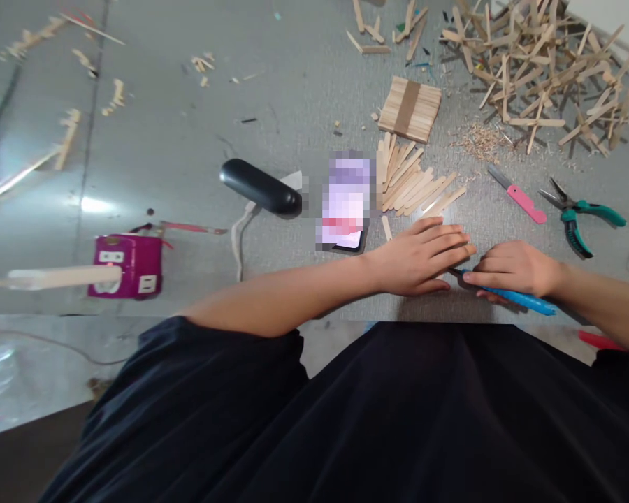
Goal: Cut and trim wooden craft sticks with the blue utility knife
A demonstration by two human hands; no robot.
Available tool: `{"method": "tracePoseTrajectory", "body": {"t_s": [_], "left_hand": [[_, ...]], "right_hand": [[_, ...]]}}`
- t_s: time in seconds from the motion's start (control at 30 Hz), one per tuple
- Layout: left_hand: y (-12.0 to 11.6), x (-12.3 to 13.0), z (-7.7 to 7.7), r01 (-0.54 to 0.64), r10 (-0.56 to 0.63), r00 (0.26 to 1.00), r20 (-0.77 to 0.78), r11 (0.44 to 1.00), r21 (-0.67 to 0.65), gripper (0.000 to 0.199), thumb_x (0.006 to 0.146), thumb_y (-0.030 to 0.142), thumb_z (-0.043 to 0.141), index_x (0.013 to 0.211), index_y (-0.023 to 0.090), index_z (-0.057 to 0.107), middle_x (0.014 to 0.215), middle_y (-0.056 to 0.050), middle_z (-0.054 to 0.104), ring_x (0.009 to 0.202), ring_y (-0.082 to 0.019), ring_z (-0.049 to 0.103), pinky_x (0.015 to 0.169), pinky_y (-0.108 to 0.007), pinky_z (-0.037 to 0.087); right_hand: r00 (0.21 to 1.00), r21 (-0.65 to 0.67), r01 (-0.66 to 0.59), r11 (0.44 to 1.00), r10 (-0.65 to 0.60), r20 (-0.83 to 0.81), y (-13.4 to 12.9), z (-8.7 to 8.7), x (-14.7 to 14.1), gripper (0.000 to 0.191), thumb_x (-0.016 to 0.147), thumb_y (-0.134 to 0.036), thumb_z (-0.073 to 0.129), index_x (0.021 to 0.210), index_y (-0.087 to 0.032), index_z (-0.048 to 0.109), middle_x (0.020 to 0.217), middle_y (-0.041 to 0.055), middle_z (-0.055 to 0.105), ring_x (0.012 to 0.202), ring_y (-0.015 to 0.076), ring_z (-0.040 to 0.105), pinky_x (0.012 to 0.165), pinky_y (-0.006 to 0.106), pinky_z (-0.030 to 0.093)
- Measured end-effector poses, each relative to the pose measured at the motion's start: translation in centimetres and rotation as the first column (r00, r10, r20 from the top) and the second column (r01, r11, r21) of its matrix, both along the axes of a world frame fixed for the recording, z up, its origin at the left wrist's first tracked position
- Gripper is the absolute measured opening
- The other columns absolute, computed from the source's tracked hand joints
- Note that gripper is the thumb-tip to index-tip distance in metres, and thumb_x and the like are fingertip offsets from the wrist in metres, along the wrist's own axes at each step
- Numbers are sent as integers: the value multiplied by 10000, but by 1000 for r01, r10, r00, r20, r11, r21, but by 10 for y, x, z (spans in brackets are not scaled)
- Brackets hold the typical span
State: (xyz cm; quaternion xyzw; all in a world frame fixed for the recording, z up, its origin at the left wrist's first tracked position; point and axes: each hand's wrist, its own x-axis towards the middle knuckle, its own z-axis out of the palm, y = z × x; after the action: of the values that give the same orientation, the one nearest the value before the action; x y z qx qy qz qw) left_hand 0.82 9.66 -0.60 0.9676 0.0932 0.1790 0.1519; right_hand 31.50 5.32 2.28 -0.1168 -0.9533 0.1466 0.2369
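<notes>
Black clothing [440,412] sits nearest, right up against the near edge of the grey table [272,119], and both hands are just inside that edge, so I'd say there's little room to pull back. The table's left half offers the most space, with wood scraps [203,63] strewn over its far part. At the far right sprawls a heap of crossed sticks [539,98], a good few apparently joined; I'd take that as the portion done. The left hand [422,255] lies flat, fingers stretched and close together, over something I can't make out, maybe a stick. The right hand [514,267] has its fingers curled round a blue-handled tool [521,299], its dark tip close by the left hand. Just beyond the left hand, loose sticks [409,185] lie fanned out, unjoined, seemingly the stock in use. A purple power box [141,265] stands well off to the left, while a black case [262,187] and a phone [346,202] hem in the left forearm's [304,290] far side. Behind the loose sticks sits a bundle [424,115] in a brown band [409,106], so plenty seems left to do. Green-handled pliers [569,205] and a pink-handled knife [521,199] narrow the space beyond the right hand. Near the heap, wood shavings [485,140] hint at trimming.
</notes>
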Motion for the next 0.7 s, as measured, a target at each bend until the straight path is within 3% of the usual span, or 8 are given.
{"method": "tracePoseTrajectory", "body": {"t_s": [0.13,0.43,0.7], "left_hand": [[-1,-2,2,-26,25,998,-50,1000,-1,688,1144,563,617,1695,160,535,1612,-185,715,1598,-397,588,1391,-624,332],[5,-8,6,-35,35,999,25,999,16,710,1125,670,641,1604,155,543,1477,-144,799,1525,-347,653,1373,-528,334],[6,-9,3,-9,9,1000,-1,994,-107,750,1113,638,688,1687,197,491,1572,-154,751,1679,-327,527,1433,-517,301]], "right_hand": [[999,-43,32,999,-32,4,-2,4,-2,340,1134,-245,626,1451,-131,583,929,44,792,744,197,689,706,352,537],[991,30,99,995,-101,86,-12,3,-6,227,1155,-301,582,1351,-191,619,913,24,785,761,196,708,688,331,520],[996,-67,77,995,-73,53,-12,7,-9,245,1129,-221,585,1356,-140,628,884,26,772,729,190,708,670,322,542]]}}
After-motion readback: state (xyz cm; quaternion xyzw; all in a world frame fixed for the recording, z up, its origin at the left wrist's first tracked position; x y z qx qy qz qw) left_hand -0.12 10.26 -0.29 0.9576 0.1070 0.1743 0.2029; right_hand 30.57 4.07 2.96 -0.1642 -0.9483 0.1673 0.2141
